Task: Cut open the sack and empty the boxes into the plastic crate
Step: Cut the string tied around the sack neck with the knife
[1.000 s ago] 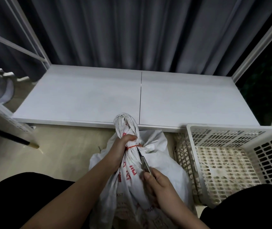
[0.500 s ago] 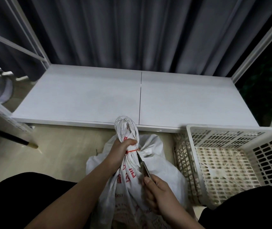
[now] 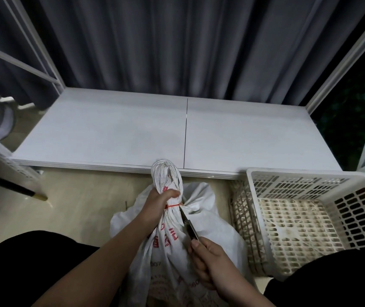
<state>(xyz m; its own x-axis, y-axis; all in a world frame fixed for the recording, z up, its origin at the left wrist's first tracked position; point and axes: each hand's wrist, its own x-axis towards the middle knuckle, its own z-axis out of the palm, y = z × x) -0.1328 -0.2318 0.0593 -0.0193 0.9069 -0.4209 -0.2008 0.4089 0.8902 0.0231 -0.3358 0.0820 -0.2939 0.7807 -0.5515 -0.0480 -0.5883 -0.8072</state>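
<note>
White woven sack (image 3: pixel 201 220) printed with red lettering, neck bound by a red tie (image 3: pixel 172 205); right of the sack, off-white plastic crate (image 3: pixel 310 209) with slotted walls; beyond, white shelf (image 3: pixel 115 131), dark grey pleated curtain (image 3: pixel 177 45); beige floor (image 3: pixel 77 204)

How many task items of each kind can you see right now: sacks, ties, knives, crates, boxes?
Sack: 1, neck gripped by the left hand
Red tie: 1, around the neck
Knife: 1, in the right hand, tip at the tie
Crate: 1
Boxes: 0 visible
Total: 4
</note>
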